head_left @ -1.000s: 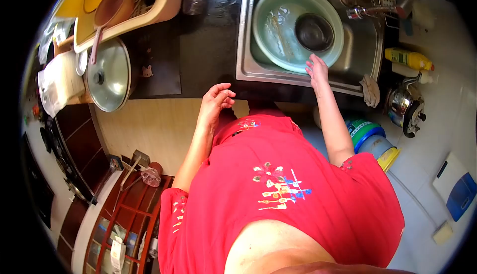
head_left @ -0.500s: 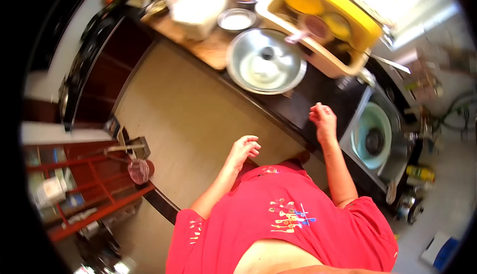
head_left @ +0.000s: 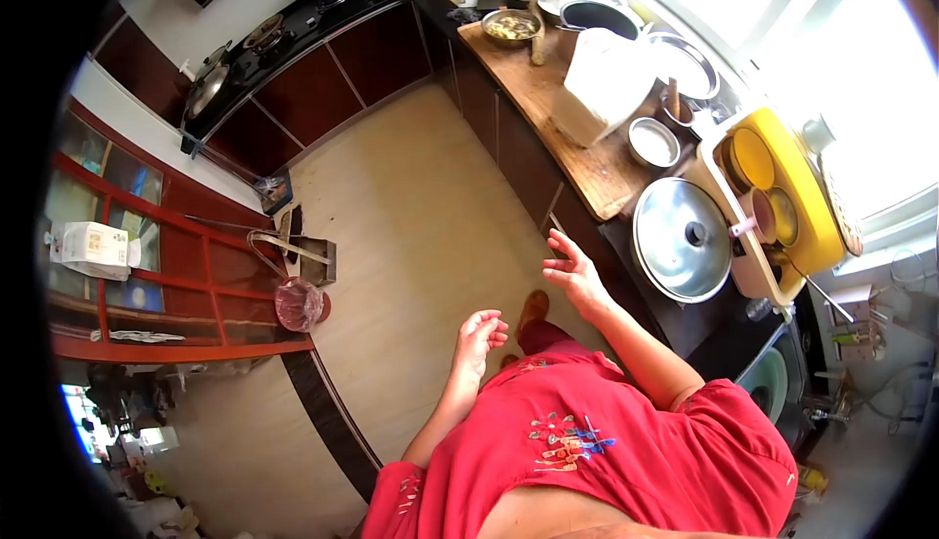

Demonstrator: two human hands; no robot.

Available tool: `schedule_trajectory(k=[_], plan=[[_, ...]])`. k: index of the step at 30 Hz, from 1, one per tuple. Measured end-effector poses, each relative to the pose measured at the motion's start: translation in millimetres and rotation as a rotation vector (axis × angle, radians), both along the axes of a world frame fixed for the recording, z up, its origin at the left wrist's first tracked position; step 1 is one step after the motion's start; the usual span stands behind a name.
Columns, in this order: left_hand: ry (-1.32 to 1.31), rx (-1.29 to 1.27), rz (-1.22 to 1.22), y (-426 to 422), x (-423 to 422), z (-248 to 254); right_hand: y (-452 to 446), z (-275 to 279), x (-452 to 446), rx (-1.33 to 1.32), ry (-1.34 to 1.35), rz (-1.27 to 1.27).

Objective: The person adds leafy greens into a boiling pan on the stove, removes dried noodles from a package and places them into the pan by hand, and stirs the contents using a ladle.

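Both hands are empty and held in front of the red shirt, over the floor. My left hand [head_left: 478, 341] has its fingers loosely curled but apart, touching nothing. My right hand [head_left: 575, 273], fingers spread, is beside the counter's edge, left of a large metal lid [head_left: 682, 240] with a black knob. Above that lid lie a small metal bowl [head_left: 653, 143] and a wooden board [head_left: 528, 79]. A white bag-like bundle [head_left: 608, 84] stands on the board.
A yellow dish rack [head_left: 817, 197] with bowls stands right of the lid. The sink's green basin [head_left: 765, 384] is at the lower right. A stove [head_left: 269, 40] lies at the back left, a red cabinet [head_left: 210, 285] at the left, and a bin [head_left: 301, 305] beside it.
The view has turned from the sink toward the floor and the stove. My right hand has left the basin's rim and its fingers are now spread over the floor.
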State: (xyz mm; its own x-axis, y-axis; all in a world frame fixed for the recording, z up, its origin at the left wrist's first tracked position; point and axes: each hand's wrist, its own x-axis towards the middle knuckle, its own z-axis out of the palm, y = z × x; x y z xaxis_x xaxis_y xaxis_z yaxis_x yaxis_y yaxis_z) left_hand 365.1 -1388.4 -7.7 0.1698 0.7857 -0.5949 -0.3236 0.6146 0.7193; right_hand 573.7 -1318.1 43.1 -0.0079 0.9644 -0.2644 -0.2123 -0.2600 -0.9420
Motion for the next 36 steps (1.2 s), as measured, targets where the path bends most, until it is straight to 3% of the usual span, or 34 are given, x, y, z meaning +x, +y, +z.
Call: schedule_trajectory(k=[7, 15, 21, 23, 25, 36], plan=[[0.069, 0.027, 0.091, 86, -41, 6, 98, -22, -27, -0.050, 0.072, 0.107], [0.054, 0.090, 0.057, 221, -41, 14, 241, -4, -42, 0.029, 0.064, 0.086], [0.001, 0.052, 0.061, 274, -66, 5, 307, -3, -63, -0.235, 0.105, 0.010], [-0.008, 0.004, 0.073, 293, -84, -6, 333, -12, -73, -0.311, 0.226, 0.012], [-0.010, -0.017, 0.063, 317, -105, -9, 358, 6, -95, -0.352, 0.518, 0.123], [0.061, 0.113, 0.075, 488, -287, -10, 495, 6, -233, -0.263, 0.528, 0.072]])
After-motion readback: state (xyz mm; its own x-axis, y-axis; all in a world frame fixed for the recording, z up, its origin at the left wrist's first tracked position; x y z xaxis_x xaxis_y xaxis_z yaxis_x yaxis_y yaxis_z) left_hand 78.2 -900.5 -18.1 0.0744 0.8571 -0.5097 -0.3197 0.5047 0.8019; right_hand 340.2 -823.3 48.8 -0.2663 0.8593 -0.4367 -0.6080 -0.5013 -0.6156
